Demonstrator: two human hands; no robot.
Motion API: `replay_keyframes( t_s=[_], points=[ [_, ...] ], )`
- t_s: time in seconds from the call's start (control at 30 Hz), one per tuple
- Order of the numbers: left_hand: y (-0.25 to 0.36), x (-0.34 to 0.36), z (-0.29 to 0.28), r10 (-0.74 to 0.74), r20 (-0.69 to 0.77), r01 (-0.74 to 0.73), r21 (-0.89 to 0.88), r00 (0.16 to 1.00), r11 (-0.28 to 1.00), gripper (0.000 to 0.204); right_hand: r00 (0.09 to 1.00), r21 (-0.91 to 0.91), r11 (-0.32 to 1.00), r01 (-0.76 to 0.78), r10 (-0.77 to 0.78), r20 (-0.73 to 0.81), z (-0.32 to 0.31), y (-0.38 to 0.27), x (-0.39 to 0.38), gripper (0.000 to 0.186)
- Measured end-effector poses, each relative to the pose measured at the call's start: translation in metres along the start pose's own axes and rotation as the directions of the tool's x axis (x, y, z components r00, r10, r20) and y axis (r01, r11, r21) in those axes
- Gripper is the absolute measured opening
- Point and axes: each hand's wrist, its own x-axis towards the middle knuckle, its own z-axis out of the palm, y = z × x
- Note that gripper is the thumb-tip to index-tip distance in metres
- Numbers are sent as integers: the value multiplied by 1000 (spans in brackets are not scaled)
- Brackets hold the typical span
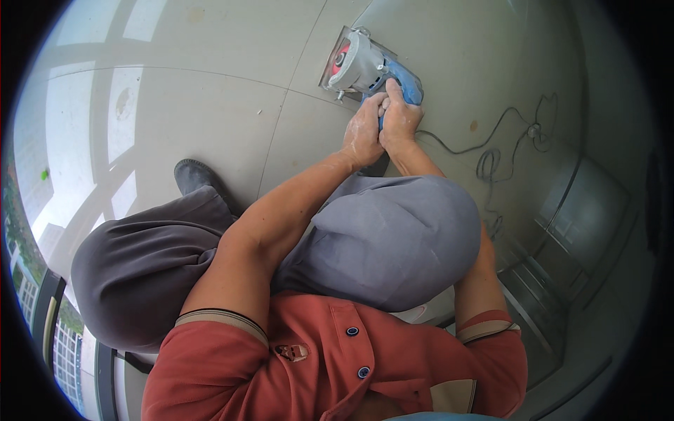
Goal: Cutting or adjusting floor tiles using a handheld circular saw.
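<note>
At the top centre, a handheld tile cutter sits on the tiled floor. It has a blue motor body, a grey blade guard, a red disc part and a flat metal base plate. Both of my hands are closed together around its blue handle, which they mostly cover. My left hand wraps the handle from the left, with pale dust over its skin. Pressed against it, my right hand grips from the right, thumb on top near the motor body. The base plate's contact with the floor is partly hidden.
A dark cord trails right from the cutter and lies in loose loops. My bent knees and a dark shoe are close behind the tool. Window light reflects off the floor at left; a metal-framed structure stands at lower right.
</note>
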Motion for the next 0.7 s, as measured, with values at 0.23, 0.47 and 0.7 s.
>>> replay_keyframes(
  t_s=[0.23,0.47,0.7],
  points=[
    [-1,0,0,11,2,-11,-8,1000,1000,62,1000,-12,1000,17,-17,-1,0,-1,-1,28],
    [-5,1,3,-1,18,1,19,1000,1000,70,1000,-15,1000,21,-21,8,1,-5,0,29],
    [-7,0,1,8,11,-8,24,1000,1000,69,999,8,999,36,-37,21,0,2,3,19]
  ],
)
